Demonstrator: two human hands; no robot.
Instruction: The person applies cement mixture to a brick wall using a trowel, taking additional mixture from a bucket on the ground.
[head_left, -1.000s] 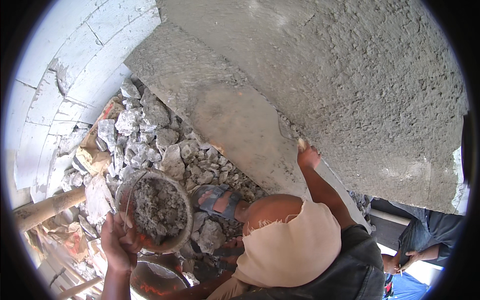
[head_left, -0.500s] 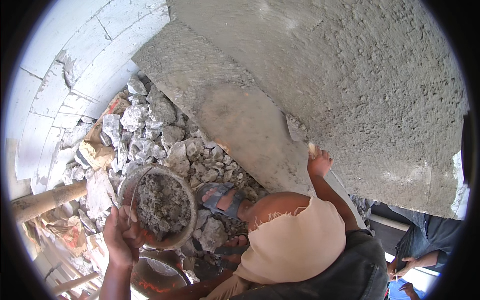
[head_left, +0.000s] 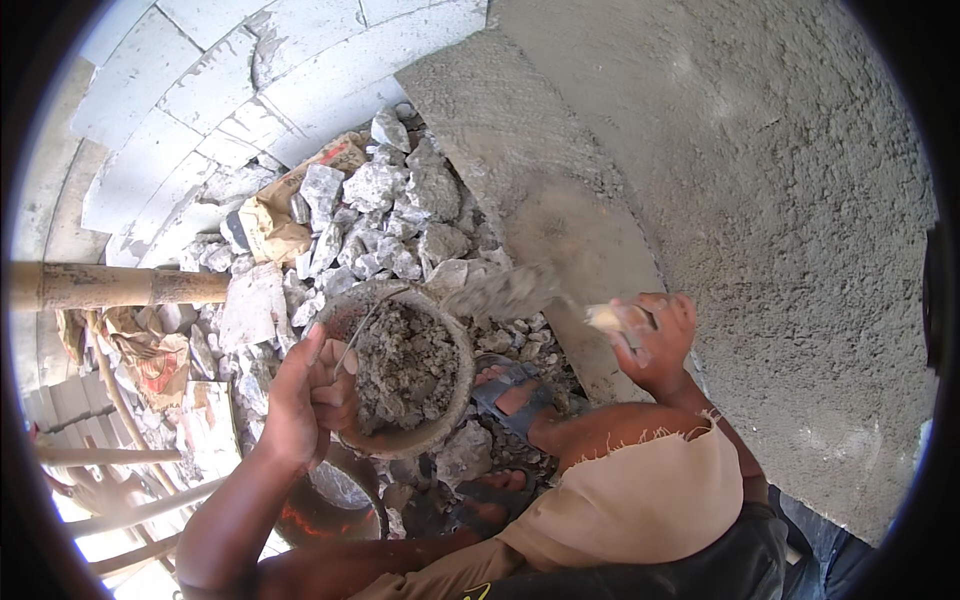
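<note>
My left hand (head_left: 312, 400) is closed on the thin wire handle (head_left: 362, 328) of a round bucket (head_left: 466, 375). Lumpy grey mortar (head_left: 405, 365) partly fills this bucket. In my right hand (head_left: 657, 345) is a trowel, gripped by its pale wooden handle (head_left: 604, 318). The trowel's blade (head_left: 510, 291) points left toward the bucket; it is blurred, and mortar seems to coat it. Behind the blade lies a smooth grey slope (head_left: 570, 235), beside a rough plastered wall (head_left: 770, 200) on the right.
Broken stones (head_left: 375, 190) lie heaped beyond the bucket. Below it stands a second bucket (head_left: 375, 500). My sandalled foot (head_left: 515, 392) rests on the rubble. A wooden pole (head_left: 130, 285) juts in at left, near torn paper bags (head_left: 275, 225). White blocks (head_left: 200, 85) form the far wall.
My right hand has pulled the trowel away from the wall and swung its blade toward the bucket. The view has shifted, and my left hand still holds the bucket's handle.
</note>
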